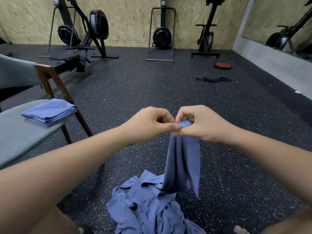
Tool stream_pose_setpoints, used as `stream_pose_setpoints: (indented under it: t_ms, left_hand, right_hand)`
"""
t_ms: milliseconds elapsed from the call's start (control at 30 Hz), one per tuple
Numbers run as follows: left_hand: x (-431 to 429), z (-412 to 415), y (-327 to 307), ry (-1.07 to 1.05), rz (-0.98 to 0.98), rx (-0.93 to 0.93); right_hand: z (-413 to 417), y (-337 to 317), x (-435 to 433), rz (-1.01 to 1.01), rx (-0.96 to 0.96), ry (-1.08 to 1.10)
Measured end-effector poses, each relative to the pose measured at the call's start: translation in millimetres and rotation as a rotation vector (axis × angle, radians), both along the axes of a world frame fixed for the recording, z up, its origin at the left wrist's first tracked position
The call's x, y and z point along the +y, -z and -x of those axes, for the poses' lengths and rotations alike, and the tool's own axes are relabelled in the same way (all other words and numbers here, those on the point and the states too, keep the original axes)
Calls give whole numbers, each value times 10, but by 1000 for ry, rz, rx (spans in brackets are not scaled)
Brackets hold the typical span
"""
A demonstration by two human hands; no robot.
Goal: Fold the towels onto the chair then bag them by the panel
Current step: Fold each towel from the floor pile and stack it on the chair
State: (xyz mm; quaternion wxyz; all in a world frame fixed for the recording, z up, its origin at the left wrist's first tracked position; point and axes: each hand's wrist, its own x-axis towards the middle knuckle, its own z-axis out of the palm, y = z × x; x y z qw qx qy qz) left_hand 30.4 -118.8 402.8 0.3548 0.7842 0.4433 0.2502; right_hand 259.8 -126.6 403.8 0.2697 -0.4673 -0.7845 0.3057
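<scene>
A blue towel (183, 159) hangs in front of me, its top corner bunched at mid-frame. My right hand (200, 124) grips that bunched corner with curled fingers. My left hand (148, 123) pinches the same corner with thumb and forefinger, touching the right hand. The towel's lower end trails into a crumpled heap of blue towels (148, 206) on the floor between my legs. Two folded blue towels (49, 112) lie stacked on the grey seat of the wooden-legged chair (18, 132) at the left.
The floor is black speckled rubber. Rowing machines (87, 32) and a ski trainer (162, 34) stand along the chipboard back wall. A red weight plate (223, 65) and a black band (213, 79) lie on the floor at right, near a mirrored wall (276, 26).
</scene>
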Motion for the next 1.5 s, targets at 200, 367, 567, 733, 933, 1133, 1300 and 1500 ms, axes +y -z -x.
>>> stream_pose_setpoints:
  t_ms: [200, 367, 567, 733, 933, 1133, 1300, 1500]
  left_hand:
    - [15, -12, 47, 43, 142, -159]
    - [57, 66, -3, 54, 136, -147]
    - [120, 191, -9, -11, 25, -24]
    - [63, 124, 28, 52, 79, -119]
    - [90, 112, 5, 39, -88, -11]
    - [185, 250, -82, 0, -181, -26]
    - [297, 453, -136, -53, -181, -101]
    - [417, 693, -183, -176, -229, -159]
  right_hand:
    - [-13, 3, -11, 6, 23, -1]
    - [-61, -26, 19, 43, 48, 41]
    - [-116, -12, 35, 119, 185, 79]
    - [-29, 18, -9, 97, 155, -12]
    - [-8, 62, 3, 51, 97, -25]
    - [-131, 123, 81, 123, 29, -14]
    - [-291, 194, 191, 132, -38, 45]
    - [-418, 269, 269, 124, -164, 92]
